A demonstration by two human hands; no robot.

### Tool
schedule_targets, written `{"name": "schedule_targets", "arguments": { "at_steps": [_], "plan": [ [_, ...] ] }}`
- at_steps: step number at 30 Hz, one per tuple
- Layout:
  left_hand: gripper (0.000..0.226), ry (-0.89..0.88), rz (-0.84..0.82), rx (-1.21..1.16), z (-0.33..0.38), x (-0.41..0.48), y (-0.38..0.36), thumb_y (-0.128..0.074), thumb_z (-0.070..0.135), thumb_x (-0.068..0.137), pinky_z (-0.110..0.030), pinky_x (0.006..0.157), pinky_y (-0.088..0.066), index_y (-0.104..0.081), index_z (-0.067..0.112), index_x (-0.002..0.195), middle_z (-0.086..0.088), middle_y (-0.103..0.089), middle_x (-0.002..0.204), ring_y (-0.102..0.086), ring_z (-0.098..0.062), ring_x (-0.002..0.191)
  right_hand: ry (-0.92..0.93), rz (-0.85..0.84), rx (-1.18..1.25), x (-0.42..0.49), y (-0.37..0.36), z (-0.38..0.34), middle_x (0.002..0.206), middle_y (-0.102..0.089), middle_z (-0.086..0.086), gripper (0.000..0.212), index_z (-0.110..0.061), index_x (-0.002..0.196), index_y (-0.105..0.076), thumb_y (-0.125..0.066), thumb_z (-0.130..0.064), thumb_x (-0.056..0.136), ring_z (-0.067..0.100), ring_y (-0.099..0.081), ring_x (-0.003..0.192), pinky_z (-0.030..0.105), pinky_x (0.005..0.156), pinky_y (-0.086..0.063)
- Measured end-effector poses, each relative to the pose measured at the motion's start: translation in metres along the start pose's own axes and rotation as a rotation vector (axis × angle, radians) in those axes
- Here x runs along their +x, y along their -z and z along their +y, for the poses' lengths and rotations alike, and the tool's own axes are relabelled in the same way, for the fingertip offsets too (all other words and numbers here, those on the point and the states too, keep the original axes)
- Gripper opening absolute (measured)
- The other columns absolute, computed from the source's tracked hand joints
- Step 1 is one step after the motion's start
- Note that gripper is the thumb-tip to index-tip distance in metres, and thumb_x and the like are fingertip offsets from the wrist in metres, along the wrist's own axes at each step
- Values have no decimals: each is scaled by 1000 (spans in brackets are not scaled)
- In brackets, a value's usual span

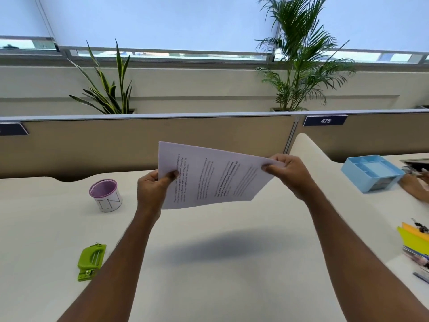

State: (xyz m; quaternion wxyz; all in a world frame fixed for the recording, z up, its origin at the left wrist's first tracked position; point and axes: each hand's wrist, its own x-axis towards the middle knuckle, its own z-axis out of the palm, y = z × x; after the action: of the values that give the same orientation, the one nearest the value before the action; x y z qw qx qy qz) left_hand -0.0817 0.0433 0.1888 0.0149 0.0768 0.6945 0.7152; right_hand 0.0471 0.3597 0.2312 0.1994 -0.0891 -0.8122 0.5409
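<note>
Head view: printed sheets (213, 180) hang lifted above the desk (209, 287), left hand (152, 190) pinching their left edge, right hand (289, 174) pinching the right corner; hole punch (91, 261) and cup (105, 195) lie well apart leftward.

One head-worn wide-angle view. It is looking forward and slightly down across the white desk (209, 287), facing the beige partition (116, 147) and the window blinds (162, 19) beyond. The printed sheets (209, 180) are sitting mid-frame, near the lens, between left hand (152, 191) and right hand (290, 176) (both forearms are entering from the bottom edge). Lines are bowing toward the edges.
</note>
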Motion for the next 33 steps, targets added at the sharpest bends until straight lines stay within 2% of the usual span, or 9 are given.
{"name": "schedule_targets", "arguments": {
  "at_steps": [2, 5, 9, 14, 17, 22, 25, 28, 33],
  "plan": [
    [12, 20, 30, -55, -7, -4, -6, -76, 35, 69, -33, 60, -51, -74, 23, 70, 0, -75, 80, -67, -15, 64, 39, 98, 207, -3, -9, 3, 71, -72, -1, 5, -7, 81, -69, -71, -9, 85, 11, -67, 66, 17, 56, -52],
    [10, 29, 57, -85, -23, -14, -13, -76, 29, 74, -38, 66, -56, -70, 24, 80, -8, -71, 94, -68, -25, 76, -16, 231, 403, -10, -27, 16, 79, -75, 5, 12, -6, 92, -67, -72, -13, 84, 22, -72, 73, 28, 61, -58],
    [12, 56, 64, -52, -58, -30, -18, -74, 23, 79, -34, 66, -59, -68, 23, 90, 4, -72, 91, -69, -22, 80, -87, 298, 413, -23, -53, 39, 79, -75, 4, 13, -10, 89, -68, -74, -20, 82, 23, -72, 70, 34, 61, -59],
    [19, 143, 16, 105, -106, -52, -18, -72, 26, 80, -45, 70, -60, -67, 17, 95, -6, -72, 92, -69, -27, 85, -180, 317, 353, -46, -72, 73, 81, -74, 9, 15, -20, 82, -68, -75, -32, 79, 26, -72, 69, 36, 59, -57],
    [13, 183, -23, 203, -127, -63, -17, -71, 23, 82, -44, 68, -60, -66, 19, 93, -4, -72, 91, -69, -25, 85, -250, 281, 309, -62, -81, 97, 78, -74, 5, 6, -23, 81, -70, -75, -25, 83, 24, -72, 70, 33, 55, -58],
    [23, 152, -24, 281, -136, -69, -18, -70, 15, 83, -19, 60, -47, -60, 29, 97, 15, -65, 85, -64, -16, 82, -361, 280, 293, -74, -86, 119, 86, -75, 5, 9, -20, 91, -71, -74, -14, 84, 25, -71, 79, 34, 65, -58],
    [26, 171, -4, 261, -135, -62, -18, -70, 15, 83, -23, 66, -51, -62, 18, 108, 1, -67, 94, -64, -21, 85, -336, 289, 310, -68, -79, 115, 87, -75, 5, 12, -20, 97, -71, -73, -18, 85, 22, -73, 75, 27, 59, -58],
    [33, 172, 3, 252, -136, -56, -19, -70, 16, 84, -25, 68, -54, -60, 13, 115, -4, -66, 99, -64, -23, 87, -310, 272, 318, -64, -77, 113, 89, -75, 4, 15, -20, 101, -70, -72, -21, 86, 18, -74, 76, 26, 60, -59],
    [24, 165, 0, 267, -143, -65, -16, -72, 15, 82, -25, 68, -49, -62, 23, 102, 1, -68, 94, -65, -22, 86, -371, 198, 271, -80, -82, 130, 85, -77, -2, 11, -24, 93, -72, -71, -16, 86, 18, -73, 80, 21, 58, -55]
  ]
}}
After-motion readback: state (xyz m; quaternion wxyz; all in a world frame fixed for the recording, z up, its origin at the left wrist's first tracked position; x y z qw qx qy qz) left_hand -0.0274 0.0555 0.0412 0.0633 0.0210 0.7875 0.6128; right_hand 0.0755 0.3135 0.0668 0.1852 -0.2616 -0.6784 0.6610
